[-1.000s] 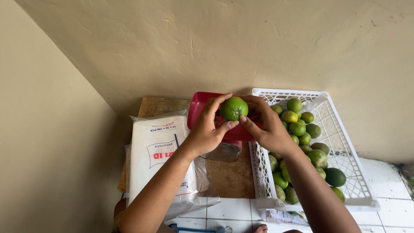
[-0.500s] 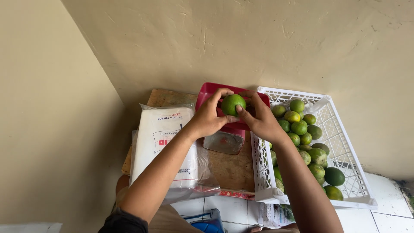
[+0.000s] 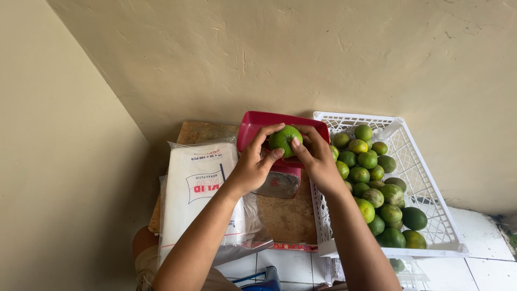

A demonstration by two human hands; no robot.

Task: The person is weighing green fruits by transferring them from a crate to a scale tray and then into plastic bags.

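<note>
Both of my hands hold one round green citrus fruit [image 3: 285, 139] above a red scale tray [image 3: 253, 126]. My left hand [image 3: 256, 161] cups it from the left, thumb pressing near its lower edge. My right hand [image 3: 315, 156] grips it from the right, fingers wrapped behind it. Under the tray sits the scale's body [image 3: 279, 183], partly hidden by my hands. To the right, a white plastic crate [image 3: 425, 178] holds several green citrus fruits [image 3: 371, 178].
A pack of clear plastic bags [image 3: 199, 188] lies on the left of a wooden board [image 3: 285, 215]. A beige wall rises close behind. White floor tiles [image 3: 484, 253] show at the lower right. My knee [image 3: 142, 242] is at the bottom left.
The view has shifted slightly, so everything sits a little lower and further right in frame. My hands keep holding the fruit over the red tray, and my fingers have shifted a little on it.
</note>
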